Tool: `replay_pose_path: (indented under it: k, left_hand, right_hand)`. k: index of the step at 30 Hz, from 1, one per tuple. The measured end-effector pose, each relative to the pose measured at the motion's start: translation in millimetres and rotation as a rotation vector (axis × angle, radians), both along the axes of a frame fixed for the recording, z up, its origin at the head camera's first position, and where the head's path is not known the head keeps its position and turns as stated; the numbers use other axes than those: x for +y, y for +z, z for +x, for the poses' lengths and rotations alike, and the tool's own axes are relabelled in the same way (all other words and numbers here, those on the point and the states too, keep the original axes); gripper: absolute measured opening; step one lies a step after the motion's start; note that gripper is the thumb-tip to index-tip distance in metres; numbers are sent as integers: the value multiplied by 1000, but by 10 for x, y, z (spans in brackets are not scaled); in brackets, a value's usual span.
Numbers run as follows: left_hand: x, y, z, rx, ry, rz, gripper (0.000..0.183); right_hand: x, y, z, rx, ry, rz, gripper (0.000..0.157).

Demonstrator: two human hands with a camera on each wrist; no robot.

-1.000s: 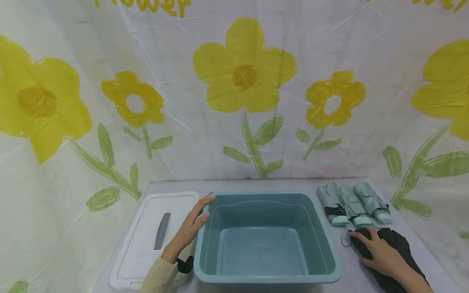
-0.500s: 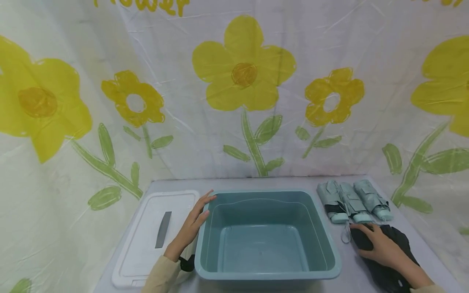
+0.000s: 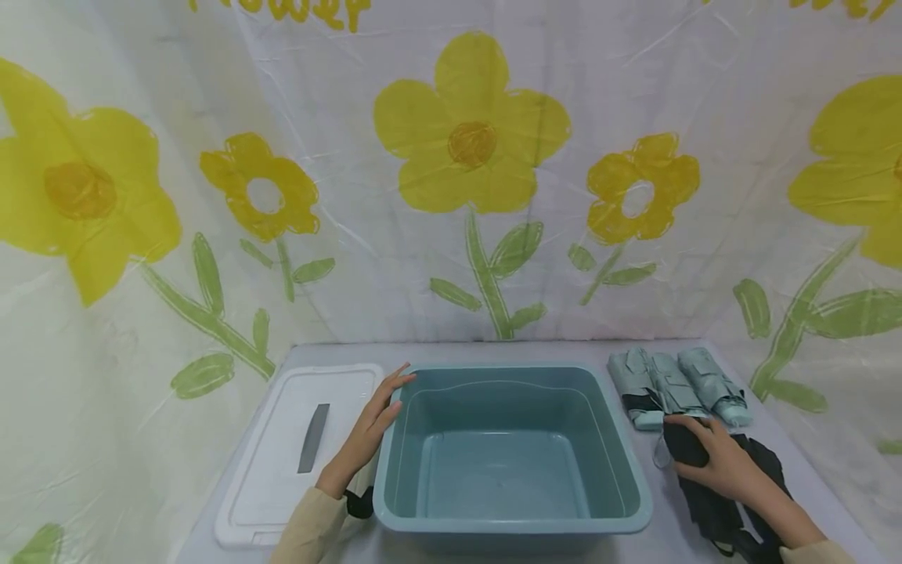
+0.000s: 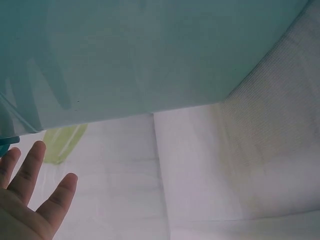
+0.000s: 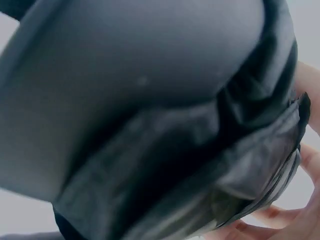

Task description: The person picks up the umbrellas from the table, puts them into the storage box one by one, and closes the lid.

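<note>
Shifted left and toward the far side since the earlier frame: the black umbrella [image 3: 705, 507] in my right grip [image 3: 722, 462]. Its far end now overlaps the near end of the middle one of three pale umbrellas [image 3: 675, 384] at far right.

Effect on the work: a pale gap has opened between it and the second black umbrella [image 3: 764, 458], so I judge the two separated and the pick-up under way. I cannot confirm clearance from the surface [image 3: 665, 509].

Grip state: the right is closed around the black umbrella, which is to the right of the teal bin [image 3: 514, 526], outside it. The left grip [image 3: 369, 435] holds nothing; its fingers extend along the bin's left rim (position unchanged from the earlier frame).

Other differences: I find none in the white lid [image 3: 268, 470], left of the bin, or in the pale umbrellas, beyond slight head-camera drift.
</note>
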State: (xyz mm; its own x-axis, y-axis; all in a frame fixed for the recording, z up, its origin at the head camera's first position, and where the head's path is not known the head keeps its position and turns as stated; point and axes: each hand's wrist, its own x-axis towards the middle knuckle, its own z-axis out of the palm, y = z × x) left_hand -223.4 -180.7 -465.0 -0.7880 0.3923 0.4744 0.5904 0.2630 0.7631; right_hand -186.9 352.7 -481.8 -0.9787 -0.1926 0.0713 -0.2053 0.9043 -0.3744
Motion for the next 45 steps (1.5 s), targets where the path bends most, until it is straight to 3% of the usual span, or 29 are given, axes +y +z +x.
replay_pose_path:
  k: [5, 19, 23, 31, 45]
  left_hand:
    - [-40, -197, -96, 0, 19, 0, 42]
    - [-33, -227, -102, 49, 45, -19, 43]
    - [-14, -166, -66, 66, 61, -18, 45]
    - [39, 103, 70, 86, 54, 0, 41]
    - [50, 130, 87, 76, 63, 7, 41]
  right_hand:
    - [-43, 70, -25, 50, 33, -33, 68]
    - [-248, 429, -94, 81, 63, -68, 65]
    - [-333, 577, -126, 100, 81, -80, 64]
    - [-478, 840, -207, 87, 126, -125, 65]
    - [-708, 1118, -268, 53, 184, -188, 63]
